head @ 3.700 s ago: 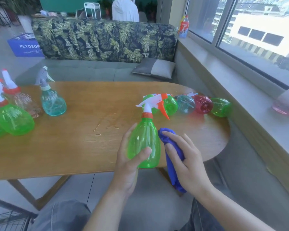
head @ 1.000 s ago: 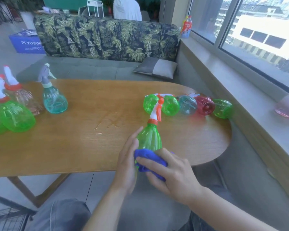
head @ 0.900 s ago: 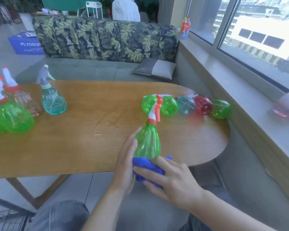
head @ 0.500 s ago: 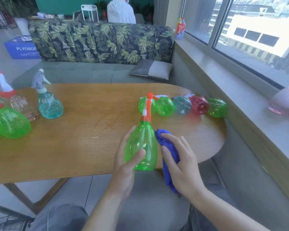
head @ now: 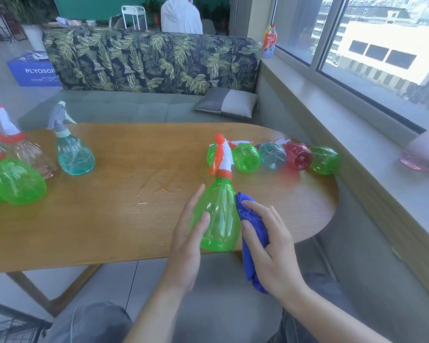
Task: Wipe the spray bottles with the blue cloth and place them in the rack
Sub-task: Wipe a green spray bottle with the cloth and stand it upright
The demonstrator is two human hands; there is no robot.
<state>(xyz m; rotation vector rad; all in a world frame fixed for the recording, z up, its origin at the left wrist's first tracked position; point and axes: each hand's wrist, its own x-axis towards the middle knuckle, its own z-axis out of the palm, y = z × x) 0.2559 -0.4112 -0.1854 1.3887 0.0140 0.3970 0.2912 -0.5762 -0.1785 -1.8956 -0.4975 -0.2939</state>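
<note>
the bottle [head: 219,216] stands upright over the table's [head: 109,219] near edge, neck away; left hand [head: 186,243] grips its left side, right hand [head: 270,248] presses the bunched cloth [head: 248,219] against its right.

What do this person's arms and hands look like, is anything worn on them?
Both hands are bare: the left hand and the right hand show no gloves, rings or watch. The forearms are uncovered too, with no sleeves in view as far as the bottom edge of the picture. No straps, cables or markings show on them. Below the arms, grey trousers cover the knees.
</note>
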